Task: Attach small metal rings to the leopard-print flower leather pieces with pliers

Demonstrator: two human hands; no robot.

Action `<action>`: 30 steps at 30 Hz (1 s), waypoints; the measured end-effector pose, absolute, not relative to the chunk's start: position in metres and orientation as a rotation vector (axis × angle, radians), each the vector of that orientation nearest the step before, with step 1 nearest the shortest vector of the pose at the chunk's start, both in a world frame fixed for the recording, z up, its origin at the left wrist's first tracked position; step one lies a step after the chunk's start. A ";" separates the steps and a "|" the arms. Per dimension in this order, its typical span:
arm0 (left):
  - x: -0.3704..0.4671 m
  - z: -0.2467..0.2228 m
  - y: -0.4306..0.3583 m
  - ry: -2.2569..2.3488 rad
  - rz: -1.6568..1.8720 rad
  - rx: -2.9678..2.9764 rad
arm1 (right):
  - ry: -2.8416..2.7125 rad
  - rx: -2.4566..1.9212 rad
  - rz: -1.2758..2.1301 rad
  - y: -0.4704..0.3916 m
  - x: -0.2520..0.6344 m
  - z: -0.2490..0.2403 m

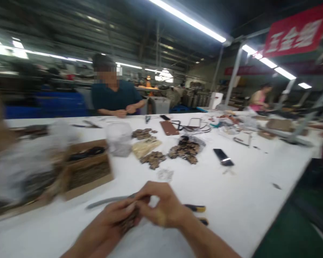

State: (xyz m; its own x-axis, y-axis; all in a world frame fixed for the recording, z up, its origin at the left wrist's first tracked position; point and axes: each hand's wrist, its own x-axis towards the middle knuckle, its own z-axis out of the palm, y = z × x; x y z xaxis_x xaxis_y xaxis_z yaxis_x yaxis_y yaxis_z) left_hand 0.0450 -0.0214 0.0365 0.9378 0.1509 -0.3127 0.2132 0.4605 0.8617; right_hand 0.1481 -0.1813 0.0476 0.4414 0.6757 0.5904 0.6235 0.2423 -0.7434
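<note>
My left hand (111,220) is closed around a small bunch of brown, patterned pieces (128,221) low in the middle of the view. Against it, my right hand (163,204) pinches thumb and forefinger together at the top of the bunch; what sits between those fingertips is blurred. Beneath my hands, a tool with black and yellow handles (196,208) pokes out to the right. A grey curved strip (104,202) lies to the left. Just beyond my hands is a small spread of tiny clear or silvery bits (165,174).
Piles of brown pieces (153,160) and a dark heap (185,150) lie mid-table. To the left stand a cardboard box (88,182), a translucent tub (119,138) and plastic bags (24,168). A phone (223,157) lies right. Across the table sits a person (115,95).
</note>
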 end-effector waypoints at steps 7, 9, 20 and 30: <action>0.031 0.031 -0.033 0.255 0.043 1.064 | -1.083 -1.549 0.043 -0.190 0.143 0.025; 0.029 0.027 -0.034 0.256 0.081 1.085 | -1.041 -1.594 -0.018 -0.193 0.150 0.020; -0.001 0.071 0.004 0.359 0.351 1.977 | -0.859 -1.971 -0.361 -0.224 0.236 -0.015; -0.151 0.071 0.177 1.137 0.754 2.574 | -0.815 -2.228 -0.397 -0.232 0.253 -0.009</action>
